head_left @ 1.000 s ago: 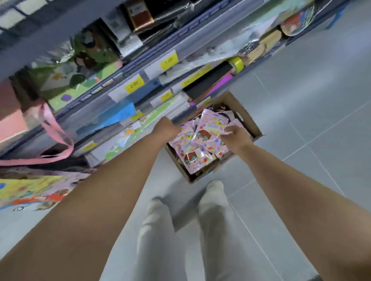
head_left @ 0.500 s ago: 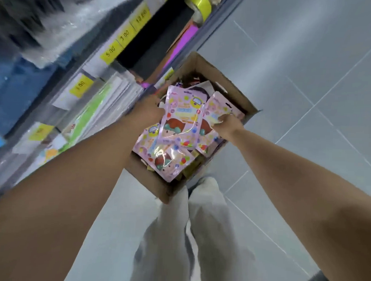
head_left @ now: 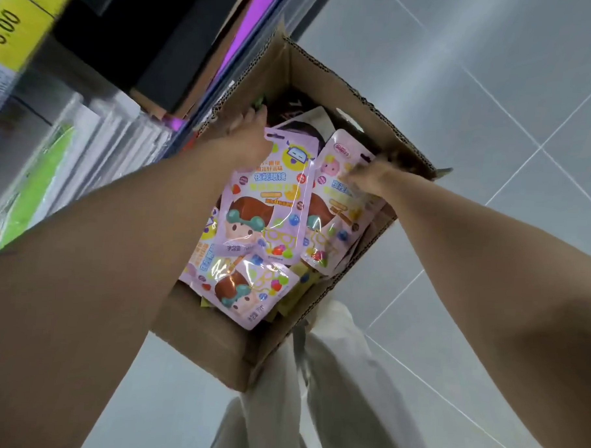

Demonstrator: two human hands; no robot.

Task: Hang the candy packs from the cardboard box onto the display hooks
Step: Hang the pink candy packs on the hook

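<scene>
Both arms reach down into an open box (head_left: pixel 210 352) that stands on the grey floor (head_left: pixel 496 97), just beside the bottom of a shelf (head_left: pixel 98 123). The box is full of pink packs (head_left: pixel 268 202), each with a cartoon child and coloured sweets printed on it. They lie loose and overlap each other. None of them is on a hook in this view.

The left hand (head_left: pixel 243 137) is at the far left side of the box, and its back covers the upper left corner of the top pack. Its fingers (head_left: pixel 256 115) point deeper into the box, but the thumb is hidden, so I cannot tell if the hand pinches the pack or only rests on it.

The right hand (head_left: pixel 364 176) lies over the upper part of a second pack (head_left: pixel 334 225), which is next to the first one on the right. This hand is blurred, so the grip is not clear either. A third pack (head_left: pixel 250 289) lies lower, near the front wall of the box.

On the shelf edge there is a yellow price tag (head_left: pixel 11 25) with "5.00". Under the box the person's light trousers (head_left: pixel 341 395) are visible.
</scene>
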